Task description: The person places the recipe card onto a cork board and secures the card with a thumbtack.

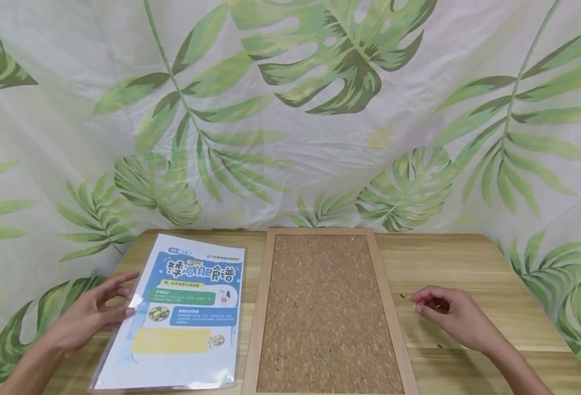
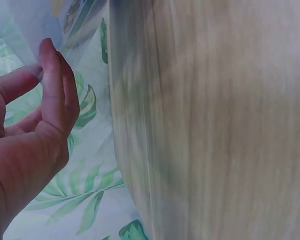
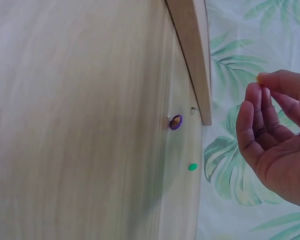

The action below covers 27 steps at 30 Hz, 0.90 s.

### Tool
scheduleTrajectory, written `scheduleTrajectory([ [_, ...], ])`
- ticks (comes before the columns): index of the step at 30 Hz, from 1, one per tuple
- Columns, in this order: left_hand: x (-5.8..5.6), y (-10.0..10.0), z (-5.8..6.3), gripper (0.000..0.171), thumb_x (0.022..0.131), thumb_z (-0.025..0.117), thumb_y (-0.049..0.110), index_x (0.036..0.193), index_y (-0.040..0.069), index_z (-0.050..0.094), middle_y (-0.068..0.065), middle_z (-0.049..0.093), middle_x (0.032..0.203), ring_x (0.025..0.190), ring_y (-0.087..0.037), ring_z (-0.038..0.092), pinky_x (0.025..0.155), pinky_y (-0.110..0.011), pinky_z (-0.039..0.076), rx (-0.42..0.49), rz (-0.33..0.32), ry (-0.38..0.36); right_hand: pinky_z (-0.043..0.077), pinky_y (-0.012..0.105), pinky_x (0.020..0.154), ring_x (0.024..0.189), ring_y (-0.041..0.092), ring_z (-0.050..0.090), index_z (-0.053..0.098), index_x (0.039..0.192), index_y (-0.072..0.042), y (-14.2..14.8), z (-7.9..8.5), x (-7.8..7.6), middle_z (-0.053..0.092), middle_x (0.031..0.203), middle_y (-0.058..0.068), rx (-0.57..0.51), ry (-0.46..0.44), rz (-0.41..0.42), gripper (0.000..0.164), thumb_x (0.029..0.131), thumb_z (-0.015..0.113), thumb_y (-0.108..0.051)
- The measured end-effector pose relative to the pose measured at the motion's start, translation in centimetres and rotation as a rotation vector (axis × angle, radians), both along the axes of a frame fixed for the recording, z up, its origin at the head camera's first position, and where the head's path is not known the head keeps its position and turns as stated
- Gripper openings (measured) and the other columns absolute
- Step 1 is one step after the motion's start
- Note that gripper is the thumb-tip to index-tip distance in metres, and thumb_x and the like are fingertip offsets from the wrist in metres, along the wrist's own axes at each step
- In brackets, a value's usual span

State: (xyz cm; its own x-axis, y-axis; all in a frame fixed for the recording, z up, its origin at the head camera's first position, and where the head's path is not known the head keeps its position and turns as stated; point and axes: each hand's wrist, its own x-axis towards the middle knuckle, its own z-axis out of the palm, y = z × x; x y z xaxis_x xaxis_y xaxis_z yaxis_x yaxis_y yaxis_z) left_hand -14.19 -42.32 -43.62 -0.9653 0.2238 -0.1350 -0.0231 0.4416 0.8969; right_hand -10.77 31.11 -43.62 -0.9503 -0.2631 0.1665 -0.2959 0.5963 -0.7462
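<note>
My left hand [image 1: 85, 315] pinches the left edge of a printed poster [image 1: 186, 365] in a clear plastic cover, thumb on top. In the left wrist view the clear edge of the cover runs between thumb and fingers. To its right lies a cork board [image 1: 330, 312] with a pale wooden frame. On the board's other side, my right hand [image 1: 455, 315] pinches a small thumbtack, its yellow edge showing at the fingertips [image 3: 262, 78]. A purple-rimmed thumbtack [image 3: 176, 121] and a green thumbtack [image 3: 192, 166] lie on the table near this hand.
The wooden table [image 1: 463, 258] has a rounded far edge. Behind it hangs a white cloth [image 1: 320, 159] printed with green leaves. Another tiny tack [image 3: 193, 110] lies close to the board's frame in the right wrist view.
</note>
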Motion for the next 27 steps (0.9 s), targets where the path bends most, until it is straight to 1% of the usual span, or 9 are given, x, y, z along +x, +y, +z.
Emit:
scheduleTrajectory([
  [6, 0.3, -0.9, -0.4, 0.069, 0.108, 0.054, -0.002, 0.164, 0.035, 0.038, 0.015, 0.063, 0.131, 0.106, -0.014, 0.075, 0.079, -0.037, 0.069, 0.221, -0.073, -0.038, 0.062, 0.023, 0.069, 0.087, 0.003, 0.072, 0.078, 0.112, -0.006, -0.4, 0.2, 0.1, 0.08, 0.102, 0.009, -0.018, -0.016, -0.02, 0.012, 0.102, 0.074, -0.012],
  [8, 0.4, -1.1, -0.5, 0.067, 0.11, 0.05, -0.003, 0.161, 0.037, 0.04, 0.015, 0.065, 0.133, 0.11, -0.014, 0.074, 0.081, -0.037, 0.069, 0.281, -0.093, -0.062, 0.062, 0.022, 0.069, 0.087, 0.002, 0.071, 0.078, 0.112, -0.006, -0.6, 0.3, 0.0, 0.08, 0.102, 0.008, -0.023, -0.015, -0.019, 0.013, 0.102, 0.074, -0.011],
  [10, 0.5, -1.0, -0.5, 0.065, 0.11, 0.05, -0.004, 0.162, 0.034, 0.038, 0.015, 0.065, 0.133, 0.11, -0.016, 0.075, 0.082, -0.039, 0.069, 0.291, -0.084, -0.078, 0.062, 0.022, 0.07, 0.087, 0.001, 0.071, 0.078, 0.112, -0.006, -0.7, 0.3, 0.0, 0.08, 0.101, 0.007, -0.028, -0.009, -0.018, 0.013, 0.101, 0.074, -0.01],
  [13, 0.6, -0.3, -0.2, 0.066, 0.108, 0.056, -0.001, 0.167, 0.017, 0.03, 0.012, 0.064, 0.132, 0.106, -0.017, 0.077, 0.082, -0.04, 0.07, 0.187, -0.008, -0.102, 0.062, 0.022, 0.07, 0.087, -0.001, 0.069, 0.078, 0.113, -0.005, -0.8, 0.4, 0.0, 0.08, 0.102, 0.006, -0.028, -0.004, -0.012, 0.014, 0.101, 0.074, -0.01],
  [16, 0.5, 0.9, 0.2, 0.077, 0.104, 0.065, 0.003, 0.168, 0.0, 0.021, -0.009, 0.059, 0.142, 0.101, -0.018, 0.077, 0.08, -0.041, 0.07, 0.018, 0.08, -0.133, 0.062, 0.022, 0.07, 0.087, -0.001, 0.07, 0.078, 0.113, -0.006, -0.8, 0.3, 0.1, 0.08, 0.102, 0.007, -0.029, -0.008, -0.02, 0.013, 0.101, 0.074, -0.011],
  [19, 0.3, 2.0, 0.5, 0.083, 0.101, 0.068, 0.003, 0.167, -0.005, 0.02, -0.03, 0.046, 0.15, 0.1, -0.019, 0.076, 0.08, -0.041, 0.07, -0.064, 0.118, -0.148, 0.062, 0.022, 0.071, 0.088, -0.001, 0.069, 0.078, 0.114, -0.006, -0.6, 0.3, 0.1, 0.079, 0.103, 0.008, -0.027, -0.009, -0.02, 0.014, 0.102, 0.073, -0.011],
  [20, 0.3, 2.1, 0.6, 0.083, 0.101, 0.068, 0.002, 0.167, -0.005, 0.02, -0.03, 0.046, 0.151, 0.1, -0.019, 0.076, 0.08, -0.041, 0.07, -0.066, 0.123, -0.147, 0.062, 0.022, 0.071, 0.088, -0.001, 0.069, 0.078, 0.114, -0.006, -0.6, 0.3, 0.2, 0.08, 0.103, 0.008, -0.03, -0.012, -0.022, 0.014, 0.102, 0.073, -0.011],
  [24, 0.2, 2.1, 0.6, 0.08, 0.1, 0.069, 0.001, 0.169, 0.006, 0.028, 0.005, 0.063, 0.136, 0.098, -0.018, 0.077, 0.081, -0.041, 0.07, 0.02, 0.134, -0.116, 0.062, 0.022, 0.071, 0.089, -0.001, 0.07, 0.078, 0.114, -0.005, -0.6, 0.2, 0.1, 0.08, 0.104, 0.008, -0.035, -0.008, -0.012, 0.014, 0.102, 0.073, -0.01],
  [27, 0.2, 1.6, 0.4, 0.073, 0.1, 0.068, -0.001, 0.164, 0.022, 0.042, 0.025, 0.064, 0.124, 0.097, -0.017, 0.077, 0.078, -0.04, 0.07, 0.133, 0.118, -0.093, 0.062, 0.022, 0.07, 0.088, -0.001, 0.07, 0.078, 0.114, -0.005, -0.6, 0.2, 0.1, 0.08, 0.102, 0.005, -0.036, 0.001, -0.01, 0.014, 0.101, 0.073, -0.008],
])
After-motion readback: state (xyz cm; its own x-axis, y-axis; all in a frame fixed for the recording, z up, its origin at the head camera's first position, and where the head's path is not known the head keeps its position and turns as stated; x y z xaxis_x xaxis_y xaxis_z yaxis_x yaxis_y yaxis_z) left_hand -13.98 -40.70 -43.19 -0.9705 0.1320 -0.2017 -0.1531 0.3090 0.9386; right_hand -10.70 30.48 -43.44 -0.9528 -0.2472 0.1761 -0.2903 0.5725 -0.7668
